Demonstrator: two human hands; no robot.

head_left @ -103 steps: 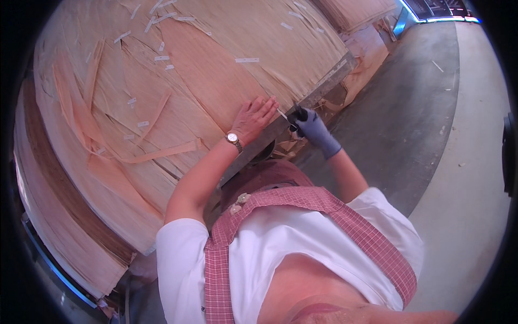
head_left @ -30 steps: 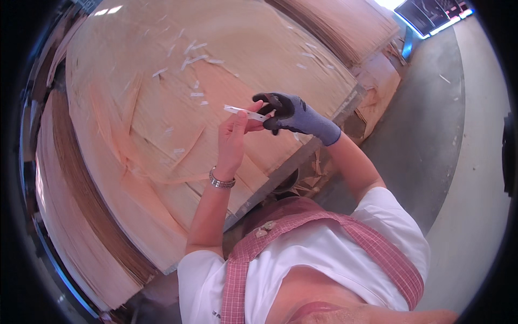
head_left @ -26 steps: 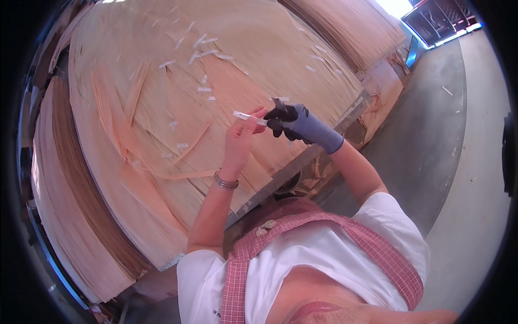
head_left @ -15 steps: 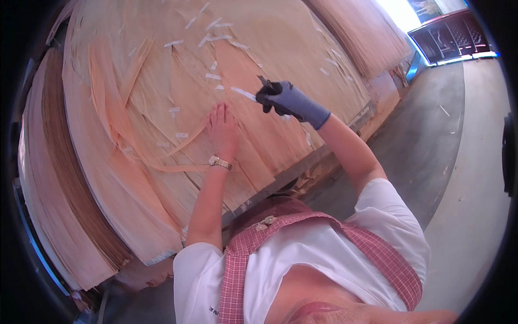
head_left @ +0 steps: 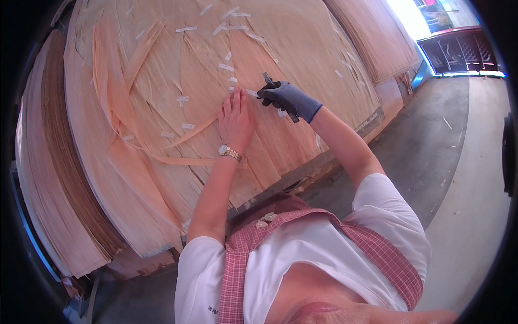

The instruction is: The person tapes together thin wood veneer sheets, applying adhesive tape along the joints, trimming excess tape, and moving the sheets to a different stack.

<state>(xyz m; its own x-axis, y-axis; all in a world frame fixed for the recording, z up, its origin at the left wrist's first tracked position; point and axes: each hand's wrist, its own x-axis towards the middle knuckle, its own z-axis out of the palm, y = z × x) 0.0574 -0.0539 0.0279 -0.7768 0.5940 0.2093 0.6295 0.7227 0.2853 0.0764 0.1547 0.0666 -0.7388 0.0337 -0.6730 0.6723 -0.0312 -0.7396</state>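
My left hand (head_left: 236, 120), bare and with a watch (head_left: 229, 152) on its wrist, lies flat on a large wood veneer sheet (head_left: 307, 59). Its fingers are stretched out, and the fingertips touch the near end of a short white tape strip (head_left: 251, 93). Just to the right, my right hand (head_left: 286, 100), in a grey and black glove, is closed around a dark, slim tool (head_left: 268, 79) like a knife. The strip's other end runs to the gloved fingers. Several more white tape pieces (head_left: 226, 67) stick to the veneer around both hands.
Loose orange veneer strips (head_left: 110, 97) lie across the sheet to the left. Stacked veneer (head_left: 59, 140) stands at the far left, and another veneer pile (head_left: 372, 38) at the upper right. Grey floor (head_left: 426, 140) stretches along the right.
My left hand has slid slightly farther up the sheet, and its fingertips now meet the tape strip. The right hand has come closer to it, lower over the veneer. The view has shifted a little.
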